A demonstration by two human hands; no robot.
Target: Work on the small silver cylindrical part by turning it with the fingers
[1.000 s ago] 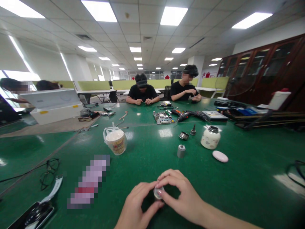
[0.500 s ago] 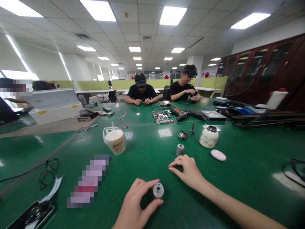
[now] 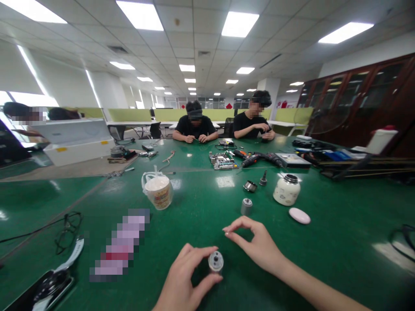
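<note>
My left hand [image 3: 186,272] grips a small motor [image 3: 215,261], a grey metal cylinder standing upright with a dark centre on its top face. Thumb and fingers are on opposite sides of it. To the upper right of that motor, my right hand [image 3: 259,244] hovers with thumb and index fingertips pinched together. Whatever lies between those tips, if anything, is too small to make out. Just beyond the right hand stands a second grey cylinder [image 3: 247,207] of similar look. Past it are a shiny round metal piece [image 3: 250,186] and a dark shaft-like part [image 3: 263,178].
A white jar [image 3: 287,190] and its pink oval lid [image 3: 299,216] are on the right. To the left stand a bagged paper cup [image 3: 158,192], a blurred-out flat item [image 3: 121,246] and a watch [image 3: 53,285]. A circuit board [image 3: 223,160] and power drills [image 3: 251,160] lie farther back; two people sit opposite.
My right hand has moved left and slightly down, toward the motor, its fingertips now closed together. My left hand keeps its hold on the motor.
</note>
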